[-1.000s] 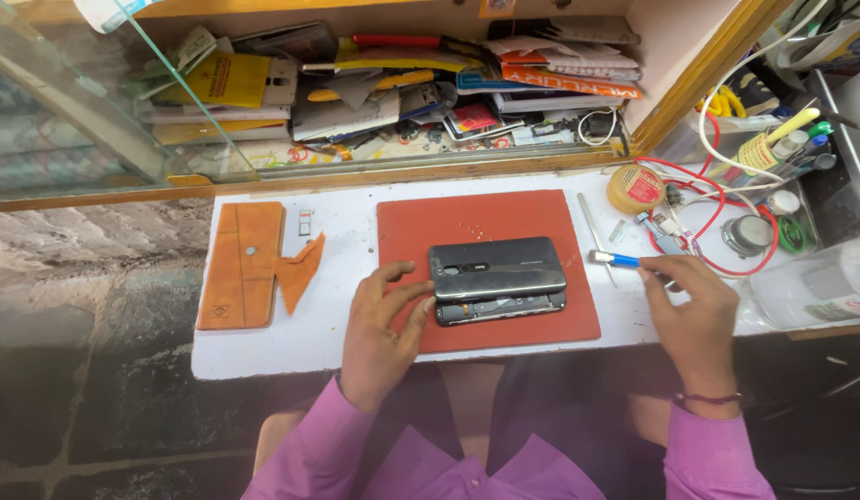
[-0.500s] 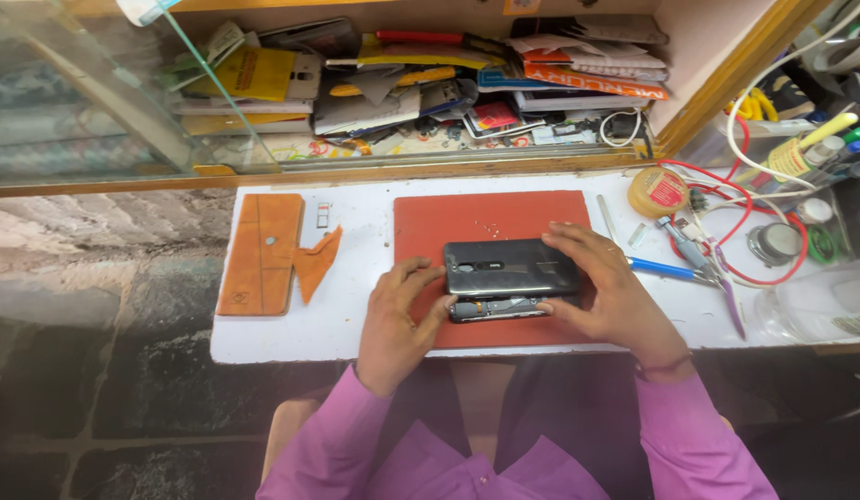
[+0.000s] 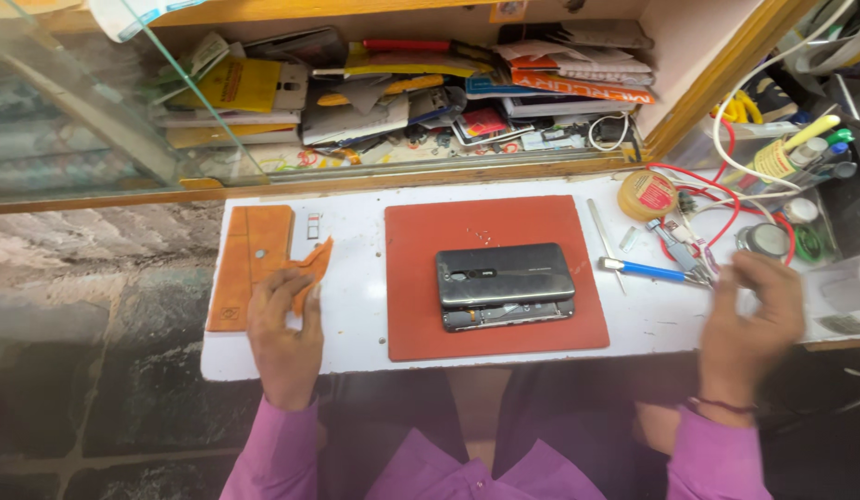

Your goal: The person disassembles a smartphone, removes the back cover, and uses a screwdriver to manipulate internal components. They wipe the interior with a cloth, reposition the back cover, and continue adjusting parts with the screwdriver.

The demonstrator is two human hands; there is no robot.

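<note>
A dark smartphone (image 3: 504,274) lies in the middle of a red work mat (image 3: 448,222). Its back cover sits slightly shifted over the body, whose inner edge (image 3: 508,316) shows below. My left hand (image 3: 286,324) is off the phone, at the left of the white table. Its fingers rest on the flap of an orange leather phone case (image 3: 254,250). Blurred by motion, my right hand (image 3: 749,319) hovers at the table's right end. Nothing shows in its fingers, which are close to the tweezers (image 3: 684,255) and a blue-handled tool (image 3: 643,270).
The white table (image 3: 356,306) is narrow, with stone floor beyond its left end. Behind it is a shelf crammed with papers and tools (image 3: 402,93), partly behind a glass pane (image 3: 78,102). A round tin (image 3: 647,194), red wires (image 3: 726,213) and pens crowd the right.
Both hands have let go of the phone. The left hand moved left to the orange case, and the right hand moved right toward the tools. The phone stays on the mat.
</note>
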